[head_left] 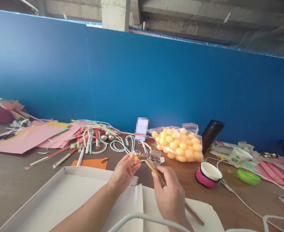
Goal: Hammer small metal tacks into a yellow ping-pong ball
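Between the thumb and fingers of my left hand [125, 168] is a small shiny ball [136, 152] with a yellow-orange underside. My right hand [169, 190] is closed around a long stick [152, 167], light brown near the top and metallic at its lower end [194, 212]. Its dark, flattened tip [144, 156] meets or nearly meets the ball; I cannot tell which. Just behind the tip stands a small box [161, 159] of little metal pieces. Under my forearms lies an open white cardboard tray [88, 193].
A clear bag of orange balls [178, 146] and a black tumbler [212, 135] stand at the back. To the right are a pink-wrapped cup [209, 175], green tape [248, 176] and white cables. Pink sheets [33, 137] and pale blue cords [120, 145] lie left. A blue partition [142, 77] rises behind.
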A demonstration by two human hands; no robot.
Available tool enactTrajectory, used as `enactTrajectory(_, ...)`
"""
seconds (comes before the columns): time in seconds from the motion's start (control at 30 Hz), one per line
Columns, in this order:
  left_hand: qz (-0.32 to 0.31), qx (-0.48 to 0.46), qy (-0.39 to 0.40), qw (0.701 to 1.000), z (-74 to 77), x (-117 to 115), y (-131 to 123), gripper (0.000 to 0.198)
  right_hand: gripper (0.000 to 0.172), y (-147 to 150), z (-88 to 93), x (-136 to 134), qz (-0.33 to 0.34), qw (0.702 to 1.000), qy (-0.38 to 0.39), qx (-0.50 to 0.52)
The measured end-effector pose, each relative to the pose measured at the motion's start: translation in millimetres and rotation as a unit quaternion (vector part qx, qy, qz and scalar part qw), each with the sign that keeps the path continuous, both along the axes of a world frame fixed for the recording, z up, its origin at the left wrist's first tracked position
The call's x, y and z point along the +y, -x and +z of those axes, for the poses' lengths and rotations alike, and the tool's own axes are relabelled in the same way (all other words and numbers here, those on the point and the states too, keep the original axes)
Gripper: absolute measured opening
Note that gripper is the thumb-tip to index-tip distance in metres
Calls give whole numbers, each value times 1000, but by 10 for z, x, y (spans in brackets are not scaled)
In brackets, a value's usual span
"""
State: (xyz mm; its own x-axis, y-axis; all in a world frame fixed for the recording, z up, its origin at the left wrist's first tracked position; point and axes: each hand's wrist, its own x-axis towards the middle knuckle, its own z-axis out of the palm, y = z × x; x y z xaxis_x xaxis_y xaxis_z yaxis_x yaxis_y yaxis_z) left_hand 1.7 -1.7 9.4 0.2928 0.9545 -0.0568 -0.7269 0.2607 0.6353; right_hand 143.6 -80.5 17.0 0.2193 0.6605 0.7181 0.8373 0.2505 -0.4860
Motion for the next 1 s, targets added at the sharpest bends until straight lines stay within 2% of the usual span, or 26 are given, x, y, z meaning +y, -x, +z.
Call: enactTrajectory(1.0,12,8,-1,1000,-11,17,-4,16,17,-12,1,5,-18,1000,2,-7)
